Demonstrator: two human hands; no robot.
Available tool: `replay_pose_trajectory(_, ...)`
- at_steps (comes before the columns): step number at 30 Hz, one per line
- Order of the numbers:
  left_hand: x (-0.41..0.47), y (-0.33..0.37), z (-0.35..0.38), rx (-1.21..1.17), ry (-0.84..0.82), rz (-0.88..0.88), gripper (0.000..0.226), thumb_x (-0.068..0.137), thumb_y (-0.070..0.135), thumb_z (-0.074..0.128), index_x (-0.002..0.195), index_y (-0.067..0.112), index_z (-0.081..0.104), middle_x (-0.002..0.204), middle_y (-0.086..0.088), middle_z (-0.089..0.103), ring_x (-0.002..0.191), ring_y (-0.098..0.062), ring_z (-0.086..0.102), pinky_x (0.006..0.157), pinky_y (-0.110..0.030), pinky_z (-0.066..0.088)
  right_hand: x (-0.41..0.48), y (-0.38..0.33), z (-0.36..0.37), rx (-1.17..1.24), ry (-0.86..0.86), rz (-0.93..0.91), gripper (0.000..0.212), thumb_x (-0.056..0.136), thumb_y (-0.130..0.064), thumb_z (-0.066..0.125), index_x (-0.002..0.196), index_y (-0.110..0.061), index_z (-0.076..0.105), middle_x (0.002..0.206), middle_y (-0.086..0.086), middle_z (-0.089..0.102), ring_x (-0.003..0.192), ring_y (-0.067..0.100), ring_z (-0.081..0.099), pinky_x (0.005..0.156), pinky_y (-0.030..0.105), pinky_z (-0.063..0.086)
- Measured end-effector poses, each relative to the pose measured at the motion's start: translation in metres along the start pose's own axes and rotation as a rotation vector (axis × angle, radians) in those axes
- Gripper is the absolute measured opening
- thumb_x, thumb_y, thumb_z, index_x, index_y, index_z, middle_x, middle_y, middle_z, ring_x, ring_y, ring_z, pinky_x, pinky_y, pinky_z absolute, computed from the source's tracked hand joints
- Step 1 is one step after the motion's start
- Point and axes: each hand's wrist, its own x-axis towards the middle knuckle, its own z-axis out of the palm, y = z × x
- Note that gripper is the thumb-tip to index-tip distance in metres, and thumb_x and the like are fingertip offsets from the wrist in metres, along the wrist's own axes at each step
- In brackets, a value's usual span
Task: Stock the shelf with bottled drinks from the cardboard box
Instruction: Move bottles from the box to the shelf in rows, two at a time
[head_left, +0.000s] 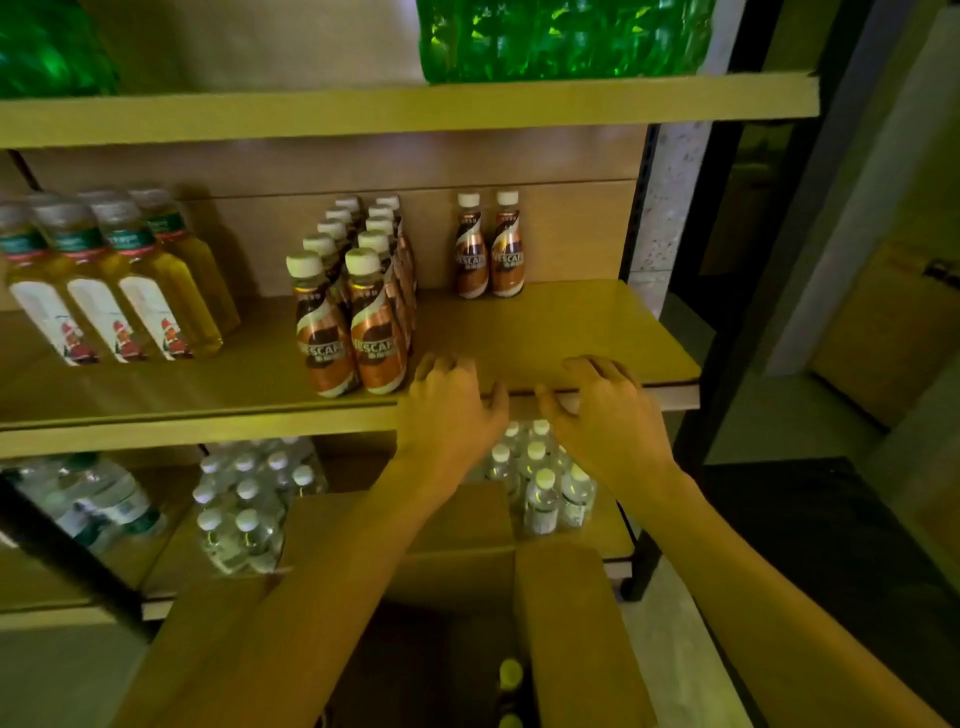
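At the middle shelf's (545, 332) front edge, left hand (452, 410) and right hand (602, 410) rest empty, fingers loosely bent, probably between loads, beside coffee bottles (353, 312) rowed front-to-back to save space; remaining bottles (510, 673) sit in the cardboard box (566, 623) below.

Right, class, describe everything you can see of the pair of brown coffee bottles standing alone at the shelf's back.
The pair of brown coffee bottles stands upright, side by side, against the back panel of the tan middle shelf, apart from the double row of matching bottles to the left. Each looks plastic, with white cap and copper-and-white swirled Nescafe label. Bare shelf lies before them.
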Motion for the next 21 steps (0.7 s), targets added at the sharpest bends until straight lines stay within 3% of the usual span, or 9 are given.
replay_pose_trajectory(4, -0.041, -0.012, -0.001, -0.041, -0.025, -0.019, 0.048, 0.095, 0.053, 0.048, 0.122, 0.016, 0.061, 0.125, -0.008, 0.062, 0.126, -0.031, 0.053, 0.088, -0.045, 0.054, -0.039, -0.009, 0.016, 0.039, 0.03, -0.046, 0.036, 0.094, -0.044, 0.061, 0.113, -0.015, 0.068, 0.12, 0.005, 0.069, 0.119, 0.029, 0.06, 0.096, 0.043, 0.051)
replay_pose_trajectory(9, -0.09, -0.04, 0.01, -0.094, -0.011, -0.021, 0.045, 0.095, 0.049, 0.052, 0.125, 0.017, 0.062, 0.132, -0.004, 0.062, 0.134, -0.027, 0.047, 0.097, -0.041, 0.049, -0.082, -0.015, 0.052, 0.038, -0.098, -0.024, 0.041, 0.092, -0.044, 0.064, 0.121, -0.016, 0.065, 0.127, 0.004, 0.066, 0.124, 0.027, 0.057, 0.097, 0.043, 0.051)
replay_pose_trajectory(12, -0.119, -0.061, 0.026, -0.077, -0.094, -0.073, 0.05, 0.096, 0.05, 0.049, 0.132, 0.017, 0.058, 0.141, -0.003, 0.056, 0.141, -0.027, 0.04, 0.101, -0.044, 0.047, -0.107, -0.016, 0.078, 0.001, -0.169, 0.013, 0.04, 0.091, -0.048, 0.063, 0.116, -0.017, 0.066, 0.122, 0.003, 0.068, 0.12, 0.025, 0.059, 0.093, 0.04, 0.052)
replay_pose_trajectory(18, -0.174, -0.11, 0.074, -0.027, -0.276, -0.16, 0.049, 0.094, 0.051, 0.048, 0.126, 0.016, 0.06, 0.128, -0.003, 0.061, 0.125, -0.025, 0.054, 0.087, -0.04, 0.056, -0.153, -0.021, 0.126, -0.005, -0.47, 0.083, 0.045, 0.095, -0.046, 0.055, 0.13, -0.017, 0.058, 0.133, 0.004, 0.06, 0.129, 0.026, 0.052, 0.101, 0.038, 0.045)
replay_pose_trajectory(21, -0.198, -0.134, 0.1, -0.005, -0.4, -0.231, 0.047, 0.095, 0.05, 0.048, 0.125, 0.016, 0.059, 0.129, -0.003, 0.061, 0.132, -0.026, 0.048, 0.097, -0.039, 0.051, -0.174, -0.026, 0.148, 0.038, -0.544, 0.147, 0.049, 0.098, -0.053, 0.047, 0.136, -0.022, 0.054, 0.137, -0.001, 0.057, 0.132, 0.022, 0.049, 0.101, 0.035, 0.045)
